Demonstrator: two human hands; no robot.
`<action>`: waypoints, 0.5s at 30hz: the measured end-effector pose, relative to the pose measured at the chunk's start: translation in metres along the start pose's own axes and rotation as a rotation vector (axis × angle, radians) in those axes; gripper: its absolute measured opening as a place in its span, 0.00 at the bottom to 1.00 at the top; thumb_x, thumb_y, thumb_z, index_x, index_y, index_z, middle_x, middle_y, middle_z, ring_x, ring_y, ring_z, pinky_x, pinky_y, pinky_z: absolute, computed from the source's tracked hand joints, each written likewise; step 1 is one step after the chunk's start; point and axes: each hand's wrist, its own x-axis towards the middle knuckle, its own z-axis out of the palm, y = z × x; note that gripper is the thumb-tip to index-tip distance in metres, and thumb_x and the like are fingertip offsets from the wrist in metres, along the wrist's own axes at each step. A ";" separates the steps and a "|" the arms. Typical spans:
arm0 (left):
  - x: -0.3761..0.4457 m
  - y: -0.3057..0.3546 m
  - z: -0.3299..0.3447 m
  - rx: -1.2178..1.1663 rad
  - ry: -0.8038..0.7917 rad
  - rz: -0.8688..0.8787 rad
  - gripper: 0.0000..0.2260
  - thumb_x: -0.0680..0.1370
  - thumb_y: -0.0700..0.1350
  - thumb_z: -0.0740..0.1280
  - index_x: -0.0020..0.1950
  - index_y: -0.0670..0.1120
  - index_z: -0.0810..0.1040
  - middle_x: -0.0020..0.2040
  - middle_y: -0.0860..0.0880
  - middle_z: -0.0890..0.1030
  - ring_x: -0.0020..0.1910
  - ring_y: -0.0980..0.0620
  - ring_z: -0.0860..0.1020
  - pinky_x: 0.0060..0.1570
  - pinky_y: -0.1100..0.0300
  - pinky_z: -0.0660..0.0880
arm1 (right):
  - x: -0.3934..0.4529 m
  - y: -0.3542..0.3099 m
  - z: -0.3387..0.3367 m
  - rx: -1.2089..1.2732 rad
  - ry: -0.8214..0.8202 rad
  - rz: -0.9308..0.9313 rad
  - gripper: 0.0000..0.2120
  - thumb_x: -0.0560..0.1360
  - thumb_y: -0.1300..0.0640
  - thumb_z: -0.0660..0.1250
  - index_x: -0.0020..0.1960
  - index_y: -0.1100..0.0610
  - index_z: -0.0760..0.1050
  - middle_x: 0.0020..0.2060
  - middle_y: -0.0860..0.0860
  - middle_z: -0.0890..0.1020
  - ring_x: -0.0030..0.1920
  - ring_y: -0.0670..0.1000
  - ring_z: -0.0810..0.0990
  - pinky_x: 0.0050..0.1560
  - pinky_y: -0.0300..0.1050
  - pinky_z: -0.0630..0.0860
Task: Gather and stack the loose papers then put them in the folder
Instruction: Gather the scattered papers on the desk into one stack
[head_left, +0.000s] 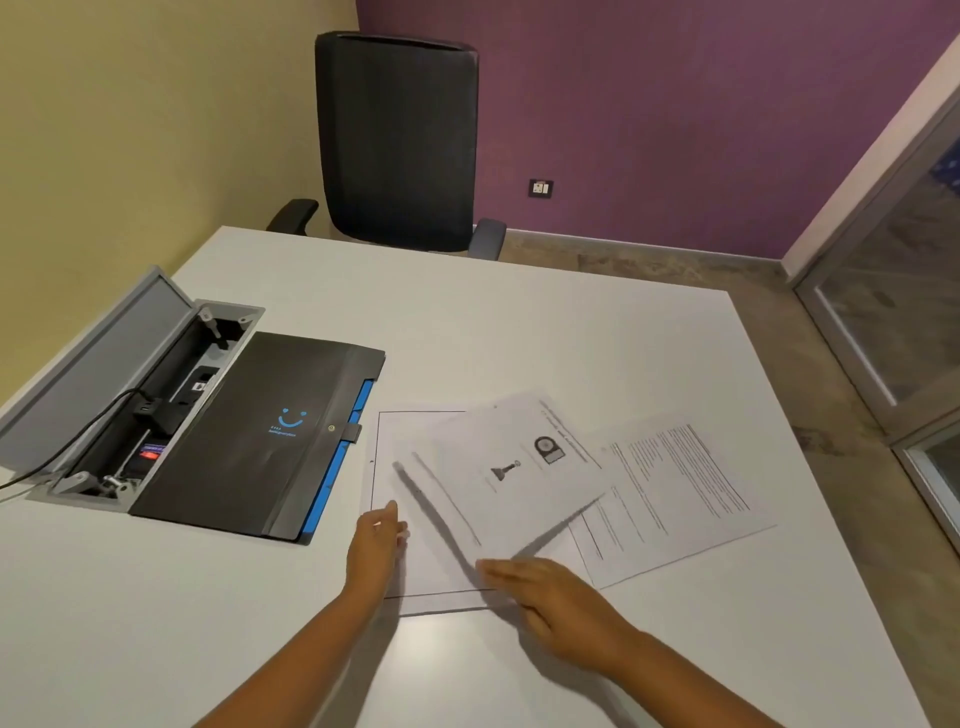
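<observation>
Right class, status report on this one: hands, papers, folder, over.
Left hand flat on the bordered sheet. Right hand open at the pictured sheet, empty. Three papers loose, overlapping, text sheet rightmost. Folder closed, nothing in the way.

Loose papers (524, 483) overlapping, fanned; black folder (260, 436) closed, left.

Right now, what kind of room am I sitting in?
Most likely a small office or meeting room: a white table with a built-in cable box standing open, a black office chair across from you, and printed papers beside a black folder.
</observation>
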 end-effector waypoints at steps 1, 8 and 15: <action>0.000 0.002 0.000 -0.029 0.019 -0.030 0.15 0.80 0.52 0.55 0.54 0.41 0.69 0.43 0.44 0.76 0.44 0.45 0.76 0.37 0.58 0.73 | -0.008 0.001 0.003 -0.021 -0.044 -0.023 0.23 0.77 0.58 0.53 0.70 0.49 0.67 0.70 0.38 0.66 0.68 0.40 0.66 0.68 0.28 0.53; 0.000 -0.002 -0.015 -0.073 0.037 -0.179 0.05 0.79 0.40 0.61 0.46 0.38 0.70 0.46 0.34 0.78 0.38 0.39 0.78 0.32 0.54 0.79 | -0.043 0.052 0.007 0.118 0.178 0.331 0.15 0.75 0.65 0.61 0.54 0.53 0.82 0.58 0.38 0.76 0.60 0.36 0.73 0.63 0.30 0.67; -0.005 -0.007 -0.022 -0.069 0.022 -0.229 0.06 0.78 0.37 0.62 0.42 0.38 0.69 0.39 0.39 0.74 0.32 0.44 0.75 0.26 0.57 0.78 | -0.036 0.092 0.017 -0.201 0.137 0.785 0.35 0.77 0.42 0.59 0.76 0.53 0.48 0.77 0.53 0.53 0.77 0.53 0.51 0.75 0.49 0.50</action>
